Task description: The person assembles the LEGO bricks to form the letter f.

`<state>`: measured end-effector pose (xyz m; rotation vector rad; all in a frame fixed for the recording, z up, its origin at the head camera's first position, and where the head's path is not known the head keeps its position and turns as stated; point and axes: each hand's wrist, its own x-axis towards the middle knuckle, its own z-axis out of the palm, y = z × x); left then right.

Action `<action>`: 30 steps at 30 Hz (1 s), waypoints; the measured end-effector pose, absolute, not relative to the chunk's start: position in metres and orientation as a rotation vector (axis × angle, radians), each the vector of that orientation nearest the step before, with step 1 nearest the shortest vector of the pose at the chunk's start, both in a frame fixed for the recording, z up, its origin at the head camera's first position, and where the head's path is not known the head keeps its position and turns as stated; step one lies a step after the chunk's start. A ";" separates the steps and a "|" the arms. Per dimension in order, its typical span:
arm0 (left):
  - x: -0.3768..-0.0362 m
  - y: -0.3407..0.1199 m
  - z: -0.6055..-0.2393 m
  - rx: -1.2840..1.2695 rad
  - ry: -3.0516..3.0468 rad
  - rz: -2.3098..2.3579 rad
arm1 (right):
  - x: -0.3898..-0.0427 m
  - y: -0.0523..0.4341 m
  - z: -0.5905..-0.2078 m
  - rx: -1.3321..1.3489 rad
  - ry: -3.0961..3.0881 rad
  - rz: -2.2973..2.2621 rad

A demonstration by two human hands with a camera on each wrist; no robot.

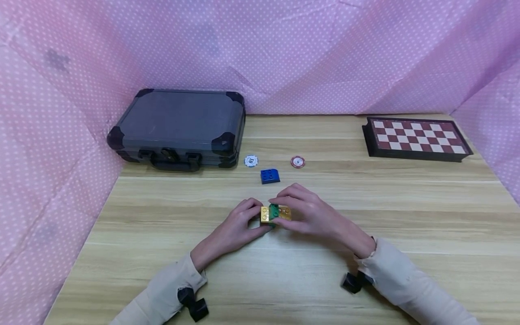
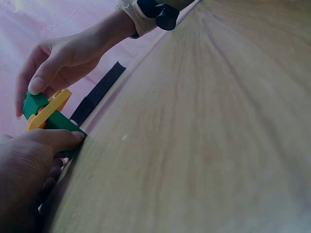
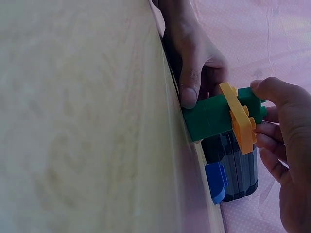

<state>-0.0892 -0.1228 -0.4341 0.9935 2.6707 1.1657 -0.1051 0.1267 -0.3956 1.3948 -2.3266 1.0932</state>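
Nearest the camera, two cream sleeves with dark wrist mounts reached in from 6 o'clock across the pale wooden surface [image 1: 365, 203], and both hands met at its centre over a small stack of toy bricks. The left hand [image 1: 237, 225] curled its fingers round the green base brick [image 3: 209, 119] and steadied it against the wood, thumb pressed to its side. The right hand [image 1: 313, 214] pinched the top of the stack, where a flat yellow plate [image 1: 276, 213] sat across the base and a small green brick [image 1: 274, 208] rode on the plate. The wrist views showed the yellow plate already seated between the two green pieces, so the build appeared partly done: three pieces joined, with the top one seemingly being pressed home, though whether it was fully seated could not be told. Just beyond the hands, toward 12 o'clock, a blue brick [image 1: 270, 175] lay loose and unattached, which suggested at least one piece was left to add. Past it rested a white poker chip [image 1: 251, 160] and a red poker chip [image 1: 298, 161], side by side but apart. Farther back, a closed grey carrying case [image 1: 178, 128] stood at 10 o'clock, and a folded red-and-white chessboard [image 1: 416, 137] lay at 2 o'clock against the pink dotted backdrop [image 1: 284, 54].
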 end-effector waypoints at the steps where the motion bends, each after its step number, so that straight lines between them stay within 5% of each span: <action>1: -0.089 -0.123 -0.434 0.993 2.670 1.166 | -0.105 0.127 -0.396 1.393 -2.328 1.097; 30: -0.090 -0.124 -0.434 1.009 2.657 1.183 | -0.110 0.122 -0.389 1.462 -2.329 1.016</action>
